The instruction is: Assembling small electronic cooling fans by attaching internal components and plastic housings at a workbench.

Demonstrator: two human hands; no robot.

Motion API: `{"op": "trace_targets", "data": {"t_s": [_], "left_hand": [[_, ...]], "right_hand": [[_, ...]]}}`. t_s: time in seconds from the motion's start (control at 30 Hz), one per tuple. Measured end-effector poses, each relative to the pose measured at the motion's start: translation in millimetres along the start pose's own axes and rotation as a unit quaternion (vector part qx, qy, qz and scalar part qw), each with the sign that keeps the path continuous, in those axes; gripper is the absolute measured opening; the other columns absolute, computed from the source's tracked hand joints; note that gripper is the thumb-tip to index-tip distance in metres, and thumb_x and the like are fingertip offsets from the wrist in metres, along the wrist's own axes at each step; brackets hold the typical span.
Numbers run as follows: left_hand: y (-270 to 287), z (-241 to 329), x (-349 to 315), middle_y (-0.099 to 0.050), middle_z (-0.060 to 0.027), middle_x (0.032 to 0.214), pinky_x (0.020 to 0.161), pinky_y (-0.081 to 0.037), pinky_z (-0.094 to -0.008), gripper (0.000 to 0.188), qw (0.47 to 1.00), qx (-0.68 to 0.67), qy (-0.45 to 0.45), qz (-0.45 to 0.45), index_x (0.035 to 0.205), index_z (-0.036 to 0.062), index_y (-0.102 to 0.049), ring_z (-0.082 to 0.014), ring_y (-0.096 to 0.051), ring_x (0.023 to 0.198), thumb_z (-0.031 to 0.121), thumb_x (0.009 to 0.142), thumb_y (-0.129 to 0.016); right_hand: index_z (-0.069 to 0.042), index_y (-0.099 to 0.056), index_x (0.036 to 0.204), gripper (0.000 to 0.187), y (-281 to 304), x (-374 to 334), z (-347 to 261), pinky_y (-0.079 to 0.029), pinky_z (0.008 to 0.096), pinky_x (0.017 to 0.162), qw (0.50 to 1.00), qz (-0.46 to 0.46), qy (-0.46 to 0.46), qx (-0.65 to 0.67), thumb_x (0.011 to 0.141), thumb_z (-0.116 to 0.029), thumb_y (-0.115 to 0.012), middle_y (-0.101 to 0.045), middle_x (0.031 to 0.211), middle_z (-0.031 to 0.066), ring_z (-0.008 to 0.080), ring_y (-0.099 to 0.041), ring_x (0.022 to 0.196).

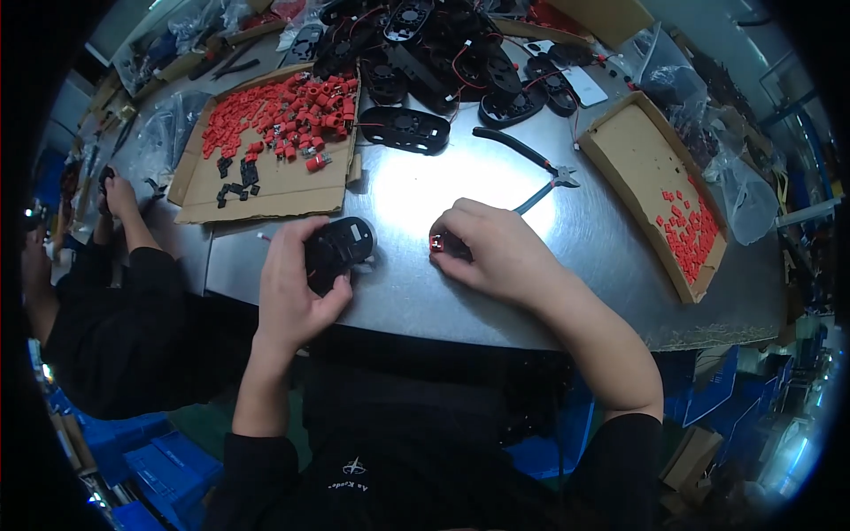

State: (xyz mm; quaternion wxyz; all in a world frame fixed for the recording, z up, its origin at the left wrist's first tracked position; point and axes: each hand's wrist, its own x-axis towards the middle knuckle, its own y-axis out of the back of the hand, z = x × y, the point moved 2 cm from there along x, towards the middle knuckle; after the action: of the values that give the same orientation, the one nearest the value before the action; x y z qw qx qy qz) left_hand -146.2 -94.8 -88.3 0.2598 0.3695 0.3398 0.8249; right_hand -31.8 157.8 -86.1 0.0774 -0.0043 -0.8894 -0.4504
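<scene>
My left hand is wrapped round a black oval plastic housing with a small white label, held just over the metal table's near part. My right hand is closed in a pinch, its fingertips on a small red part with a shiny bit of metal. A gap of bare table separates the two hands. Beyond my right hand lie diagonal cutting pliers, with one handle running toward it. A similar black housing lies flat farther back.
A cardboard tray at the left holds red connectors and black clips. Another cardboard tray at the right holds small red pieces. Black housings with wires are piled at the back. At the far left, a co-worker's hand grips something dark.
</scene>
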Motion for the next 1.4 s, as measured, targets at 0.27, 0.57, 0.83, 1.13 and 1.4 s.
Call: {"op": "trace_targets", "data": {"t_s": [0.27,0.57,0.83,1.13,1.4], "left_hand": [[1.1,38.2,78.9,-0.064,-0.0133,0.103,0.077,-0.055,-0.0409,0.061,0.979,-0.002,-0.154,-0.135,0.132,0.0064,-0.059,-0.0323,-0.067,0.087,0.031,0.080,-0.081],[-17.7,30.4,81.0,-0.065,-0.0105,0.093,0.066,-0.055,-0.0369,0.060,0.982,-0.037,-0.166,-0.078,0.126,0.0067,-0.066,-0.0293,-0.068,0.078,0.036,0.077,-0.086],[-17.7,18.6,78.2,-0.062,-0.0102,0.089,0.064,-0.054,-0.0351,0.063,0.982,-0.042,-0.167,-0.073,0.125,0.0053,-0.068,-0.0250,-0.066,0.073,0.042,0.078,-0.085],[-26.6,22.2,70.0,-0.061,-0.0073,0.092,0.062,-0.053,-0.0348,0.061,0.978,-0.012,-0.185,-0.099,0.126,0.0089,-0.069,-0.0239,-0.064,0.074,0.043,0.077,-0.084],[-31.2,20.9,78.1,-0.061,-0.0056,0.097,0.066,-0.051,-0.0348,0.062,0.965,-0.024,-0.223,-0.139,0.129,0.0117,-0.068,-0.0232,-0.060,0.081,0.039,0.075,-0.084]], "right_hand": [[-0.006,-0.067,0.126,0.041,42.9,-0.8,12.9,-0.051,0.0297,0.059,0.993,0.087,-0.041,0.062,0.086,-0.016,-0.072,-0.065,0.082,0.0067,0.0159,-0.063,0.064],[-0.004,-0.065,0.128,0.047,38.7,0.2,14.9,-0.053,0.0317,0.065,0.991,-0.025,0.016,0.127,0.081,-0.008,-0.066,-0.062,0.097,0.0091,0.0196,-0.065,0.076],[-0.004,-0.062,0.113,0.031,13.7,5.4,10.2,-0.055,0.0406,0.072,0.991,-0.087,-0.003,0.100,0.087,-0.015,-0.073,-0.061,0.097,0.0128,0.0317,-0.067,0.085],[-0.005,-0.063,0.122,0.039,27.7,1.5,8.3,-0.056,0.0378,0.069,0.996,-0.017,-0.016,0.086,0.086,-0.014,-0.073,-0.063,0.095,0.0120,0.0278,-0.068,0.081],[-0.001,-0.063,0.130,0.056,48.0,0.3,7.7,-0.045,0.0241,0.056,0.978,-0.015,-0.075,0.195,0.079,-0.020,-0.076,-0.064,0.090,0.0066,0.0088,-0.060,0.063]]}}
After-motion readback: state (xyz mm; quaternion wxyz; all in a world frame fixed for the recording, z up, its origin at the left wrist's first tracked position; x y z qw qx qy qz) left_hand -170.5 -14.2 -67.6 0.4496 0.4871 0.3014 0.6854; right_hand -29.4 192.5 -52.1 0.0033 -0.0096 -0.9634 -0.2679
